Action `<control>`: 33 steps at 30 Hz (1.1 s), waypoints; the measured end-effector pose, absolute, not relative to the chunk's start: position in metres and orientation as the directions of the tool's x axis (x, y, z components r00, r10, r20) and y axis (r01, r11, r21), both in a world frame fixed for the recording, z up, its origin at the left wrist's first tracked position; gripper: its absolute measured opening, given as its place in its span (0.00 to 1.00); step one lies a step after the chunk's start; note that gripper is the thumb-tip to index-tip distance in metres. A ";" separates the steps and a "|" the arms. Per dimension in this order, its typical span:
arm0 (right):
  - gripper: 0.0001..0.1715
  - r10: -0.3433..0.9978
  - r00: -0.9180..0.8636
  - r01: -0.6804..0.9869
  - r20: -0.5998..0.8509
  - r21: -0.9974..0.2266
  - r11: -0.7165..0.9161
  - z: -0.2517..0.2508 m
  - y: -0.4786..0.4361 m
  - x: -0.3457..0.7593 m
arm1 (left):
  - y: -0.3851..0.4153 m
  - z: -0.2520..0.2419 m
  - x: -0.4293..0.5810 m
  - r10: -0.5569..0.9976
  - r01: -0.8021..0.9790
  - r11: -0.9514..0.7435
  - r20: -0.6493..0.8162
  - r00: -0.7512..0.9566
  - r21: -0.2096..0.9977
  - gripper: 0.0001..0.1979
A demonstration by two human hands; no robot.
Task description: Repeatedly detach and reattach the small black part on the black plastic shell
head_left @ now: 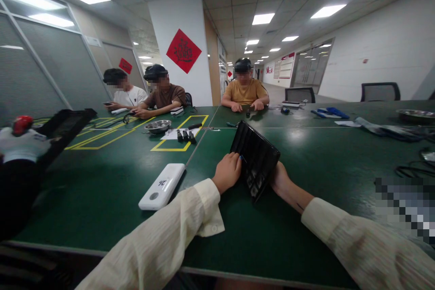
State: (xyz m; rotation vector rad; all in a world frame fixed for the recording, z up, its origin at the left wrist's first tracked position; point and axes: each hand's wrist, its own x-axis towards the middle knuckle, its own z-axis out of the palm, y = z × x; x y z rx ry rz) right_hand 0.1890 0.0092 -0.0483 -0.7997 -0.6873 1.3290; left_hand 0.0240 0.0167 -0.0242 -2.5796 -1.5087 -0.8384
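Observation:
A black compartment tray (253, 154) is tilted up on edge above the green table in front of me. My right hand (279, 176) grips it from behind along its right side, with most of the fingers hidden by the tray. At the tray's left side, my left hand (228, 172) is closed, its fingertips at the tray's inner face. A tiny blue spot shows by those fingertips; what it belongs to is too small to tell. Some pale glints or small pieces show in the lower compartments.
Left of my forearm lies a white power bank (162, 186) marked 26. Beyond it are a metal bowl (158, 126), black cylindrical parts (185, 135) on paper, and yellow tape outlines. A neighbour's gloved hand (23, 142) is beside another black tray (64, 133). Cloths (384, 129) lie right.

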 end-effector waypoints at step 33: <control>0.26 0.970 0.240 -0.433 -0.039 -0.899 0.071 -0.029 -0.007 0.182 | 0.014 -0.017 0.026 0.880 0.902 -0.360 0.409 0.243 0.237 0.21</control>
